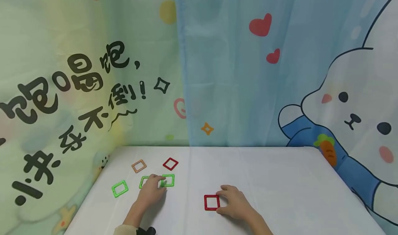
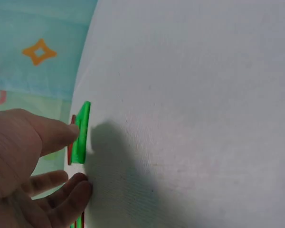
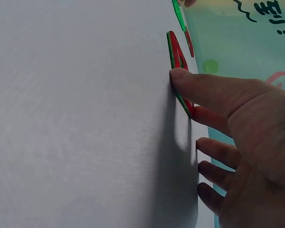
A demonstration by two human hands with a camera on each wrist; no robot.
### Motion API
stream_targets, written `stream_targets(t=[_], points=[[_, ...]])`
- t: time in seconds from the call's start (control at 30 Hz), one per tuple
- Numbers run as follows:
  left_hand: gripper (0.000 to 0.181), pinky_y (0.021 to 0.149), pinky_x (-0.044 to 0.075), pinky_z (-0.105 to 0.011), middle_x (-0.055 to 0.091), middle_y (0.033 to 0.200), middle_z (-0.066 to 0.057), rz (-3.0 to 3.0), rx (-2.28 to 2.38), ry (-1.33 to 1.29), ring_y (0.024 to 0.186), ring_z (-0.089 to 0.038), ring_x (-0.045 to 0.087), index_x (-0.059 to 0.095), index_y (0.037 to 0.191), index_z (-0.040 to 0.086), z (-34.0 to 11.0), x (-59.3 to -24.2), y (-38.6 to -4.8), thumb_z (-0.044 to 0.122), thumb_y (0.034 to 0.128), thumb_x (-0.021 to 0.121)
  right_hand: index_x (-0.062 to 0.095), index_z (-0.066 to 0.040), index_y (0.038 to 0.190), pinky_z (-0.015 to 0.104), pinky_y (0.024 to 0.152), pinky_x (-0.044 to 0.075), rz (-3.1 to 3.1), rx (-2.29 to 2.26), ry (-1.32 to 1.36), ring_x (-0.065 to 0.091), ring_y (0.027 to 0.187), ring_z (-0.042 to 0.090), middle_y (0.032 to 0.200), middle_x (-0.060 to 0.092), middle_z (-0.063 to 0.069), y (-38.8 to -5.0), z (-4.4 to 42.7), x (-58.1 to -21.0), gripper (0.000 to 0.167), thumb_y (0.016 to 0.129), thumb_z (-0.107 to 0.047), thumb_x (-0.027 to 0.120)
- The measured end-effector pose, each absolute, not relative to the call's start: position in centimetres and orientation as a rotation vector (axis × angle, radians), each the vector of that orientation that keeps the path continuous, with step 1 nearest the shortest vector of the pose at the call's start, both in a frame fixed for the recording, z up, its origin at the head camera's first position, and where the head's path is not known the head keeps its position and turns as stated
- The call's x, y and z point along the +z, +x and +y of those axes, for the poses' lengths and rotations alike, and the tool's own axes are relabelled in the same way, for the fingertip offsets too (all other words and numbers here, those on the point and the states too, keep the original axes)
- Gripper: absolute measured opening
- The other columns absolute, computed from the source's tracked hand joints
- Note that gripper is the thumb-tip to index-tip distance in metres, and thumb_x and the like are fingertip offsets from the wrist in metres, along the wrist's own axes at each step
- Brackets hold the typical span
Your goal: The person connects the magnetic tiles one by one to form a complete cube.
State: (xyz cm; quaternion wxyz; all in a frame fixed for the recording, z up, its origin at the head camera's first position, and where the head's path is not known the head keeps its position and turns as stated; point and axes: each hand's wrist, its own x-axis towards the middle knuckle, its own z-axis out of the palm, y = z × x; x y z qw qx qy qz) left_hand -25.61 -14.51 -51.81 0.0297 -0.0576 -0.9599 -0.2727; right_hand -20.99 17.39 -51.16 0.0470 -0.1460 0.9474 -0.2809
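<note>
Two printed curtain panels [image 1: 236, 72], green beside blue, as backdrop to a white-covered table [image 1: 280, 193]. Over the table, a right hand [image 1: 235, 202] with a narrow grip: thumb and finger pinching the right side of a red square frame [image 1: 205, 203], near the table's middle and well apart from the rest. In the right wrist view, green along that frame's underside; impossible to tell whether two-toned or stacked on another. Farther left, a left hand [image 1: 152, 190], also narrow in grip, apparently pinching the left side of the rightmost green frame [image 1: 173, 180]. Partly hidden behind that hand, the middle green frame [image 1: 141, 182]; beyond, toward the table's far edge, an orange frame [image 1: 141, 169] and a far red frame [image 1: 174, 166]; outermost, the leftmost green frame [image 1: 114, 192], askew.

Step in hand, by judgement: handling one frame per hand, lifting or placing unclear. Next move, again by judgement: calling for steady pinches on the rims and left fingers clear of the middle green frame.
</note>
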Motion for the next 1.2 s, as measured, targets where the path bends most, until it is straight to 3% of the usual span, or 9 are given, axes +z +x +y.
stream_targets(t=[0.23,0.4,0.57,0.73,0.97,1.2], points=[[0.016,0.072,0.05,-0.038,0.058,0.096,-0.006,-2.979,-0.741,-0.141,0.083,-0.019,0.057,0.074,0.099,0.009,-13.8,-52.2,-25.8,0.012,0.0834,0.076,0.065,-0.003,0.116,0.063,0.097,0.034,2.94,-0.941,-0.466,0.045,0.125,0.041,0.128,0.056,0.018,-19.9,17.8,-52.0,0.057,0.067,-0.022,0.087],[0.006,0.069,0.05,-0.037,0.058,0.093,-0.004,-2.949,-0.737,-0.16,0.081,-0.018,0.059,0.073,0.088,0.01,-13.7,-52.2,-26.1,0.012,0.0836,0.076,0.066,-0.006,0.113,0.063,0.097,0.033,2.942,-0.953,-0.462,0.044,0.126,0.041,0.129,0.055,0.018,-20.1,17.9,-52.1,0.054,0.067,-0.023,0.088],[0.005,0.066,0.05,-0.037,0.064,0.095,-0.004,-2.918,-0.659,-0.193,0.08,-0.02,0.062,0.069,0.091,0.012,-13.8,-51.8,-25.9,0.014,0.0876,0.072,0.067,-0.009,0.106,0.064,0.096,0.034,2.934,-0.968,-0.461,0.045,0.124,0.041,0.126,0.057,0.018,-20.1,17.4,-51.7,0.047,0.066,-0.022,0.088],[0.004,0.067,0.051,-0.037,0.065,0.087,-0.001,-2.843,-0.627,-0.25,0.079,-0.017,0.063,0.066,0.093,0.008,-13.5,-50.8,-25.5,0.012,0.0917,0.068,0.067,-0.011,0.103,0.064,0.096,0.033,2.914,-0.967,-0.424,0.045,0.123,0.041,0.125,0.057,0.017,-19.9,17.1,-51.9,0.045,0.066,-0.022,0.088],[0.009,0.07,0.051,-0.033,0.063,0.085,0.002,-2.846,-0.714,-0.371,0.08,-0.014,0.061,0.071,0.094,0.007,-13.3,-50.4,-26.1,0.002,0.086,0.072,0.067,-0.012,0.104,0.064,0.096,0.033,2.923,-0.996,-0.393,0.044,0.124,0.04,0.126,0.056,0.016,-19.8,17.1,-52.1,0.044,0.067,-0.022,0.088],[0.011,0.063,0.048,-0.025,0.065,0.081,0.004,-2.75,-0.948,-0.392,0.072,-0.008,0.057,0.075,0.096,0.007,-12.2,-50.7,-26.8,0.009,0.0845,0.075,0.068,-0.011,0.104,0.062,0.095,0.035,2.993,-0.997,-0.413,0.046,0.122,0.039,0.125,0.057,0.015,-19.7,17.2,-52.2,0.043,0.066,-0.021,0.088]])
